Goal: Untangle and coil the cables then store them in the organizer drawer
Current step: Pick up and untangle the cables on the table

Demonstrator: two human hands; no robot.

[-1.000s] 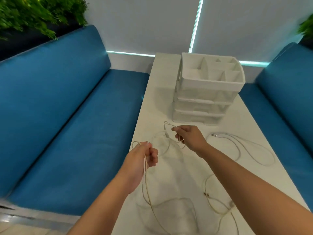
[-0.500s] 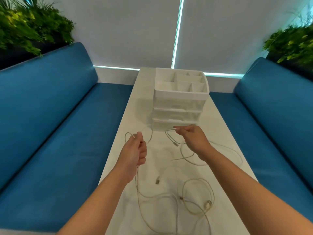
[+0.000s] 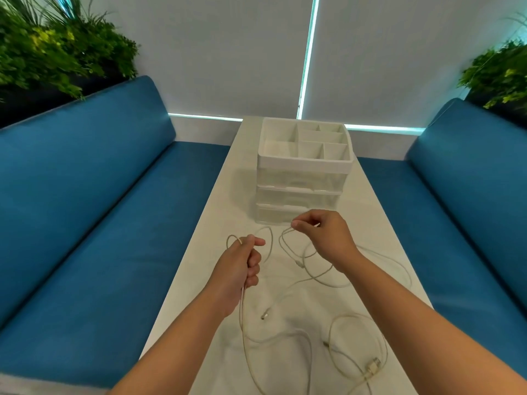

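Head view: at far left a blue bench (image 3: 85, 212) runs beside the white table (image 3: 216, 223). The left hand (image 3: 242, 269) is fisted around a white cable (image 3: 248, 334), a small loop rising above the knuckles and the rest trailing down onto the tabletop. Right of it, the right hand (image 3: 322, 238) pinches another strand between thumb and fingertips, just before the organizer (image 3: 302, 178), whose drawers are closed. More cable lies looped near the right forearm.

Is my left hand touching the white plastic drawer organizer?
Apart. The head view shows bare white tabletop between the left hand, gripping thin white cable, and the white plastic drawer organizer.
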